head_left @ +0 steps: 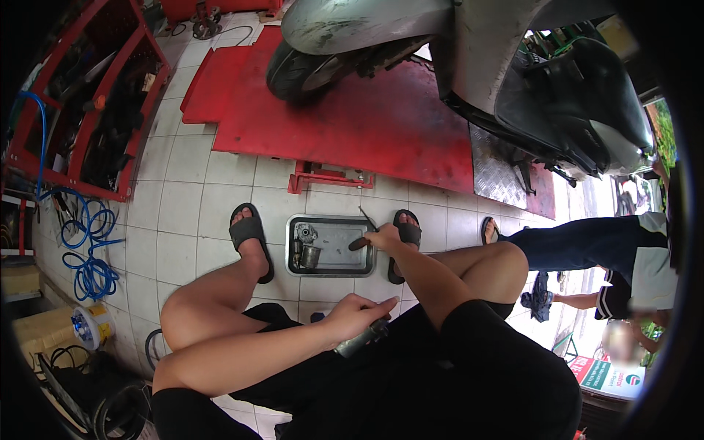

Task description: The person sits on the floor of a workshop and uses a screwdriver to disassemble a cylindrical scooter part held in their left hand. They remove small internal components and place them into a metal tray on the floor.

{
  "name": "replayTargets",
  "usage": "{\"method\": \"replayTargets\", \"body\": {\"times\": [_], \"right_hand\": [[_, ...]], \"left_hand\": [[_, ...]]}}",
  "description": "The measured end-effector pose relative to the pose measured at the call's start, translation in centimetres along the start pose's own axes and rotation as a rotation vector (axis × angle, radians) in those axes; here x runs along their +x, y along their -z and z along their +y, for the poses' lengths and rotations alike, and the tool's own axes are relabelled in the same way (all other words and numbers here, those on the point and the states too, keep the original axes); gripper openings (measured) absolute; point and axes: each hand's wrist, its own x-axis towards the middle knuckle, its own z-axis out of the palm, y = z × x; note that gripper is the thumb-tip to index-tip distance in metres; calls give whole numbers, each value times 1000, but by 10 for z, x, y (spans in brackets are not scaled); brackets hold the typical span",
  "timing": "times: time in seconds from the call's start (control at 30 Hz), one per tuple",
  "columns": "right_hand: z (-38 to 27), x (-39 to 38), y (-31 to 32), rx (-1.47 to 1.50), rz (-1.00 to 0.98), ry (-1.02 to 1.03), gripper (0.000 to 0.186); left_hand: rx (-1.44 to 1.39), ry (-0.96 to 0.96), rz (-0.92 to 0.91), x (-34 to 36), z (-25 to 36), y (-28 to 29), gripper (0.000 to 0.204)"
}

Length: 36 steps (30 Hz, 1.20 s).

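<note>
Left hand (356,315) had its fingers curled round a metal part (355,344) over the lap (418,359); right hand (383,237) gripped a dark tool (358,243) above the tray (330,274). Other metal pieces (311,257) inside looked already separated, imo; couldn't tell what was left.

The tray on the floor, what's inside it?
The tray has a round metal part and a metal cylinder at its left. The right hand and the dark thing it holds cover some of the right side; anything beneath can't be seen.
</note>
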Motion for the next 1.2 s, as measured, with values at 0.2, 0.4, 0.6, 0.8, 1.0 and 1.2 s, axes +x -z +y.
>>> {"method": "replayTargets", "body": {"times": [0.2,0.4,0.6,0.8,1.0,1.2], "right_hand": [[-16,-4,-25,414,-88,96,31],[-171,-32,-34,408,-156,408,41],[-244,-16,-66,232,-48,458,42],[-294,-13,-66,400,152,643,36],[-340,27,-35,558,242,705,34],[-377,40,-20,452,191,707,34]], "left_hand": [[39,1,-10,1,9,3,48],[164,-28,36,12,5,11,60],[345,84,85,26,-3,13,68],[397,-14,60,12,0,17,76],[378,-10,43,9,-4,18,72],[371,31,75,6,7,22,59]]}}
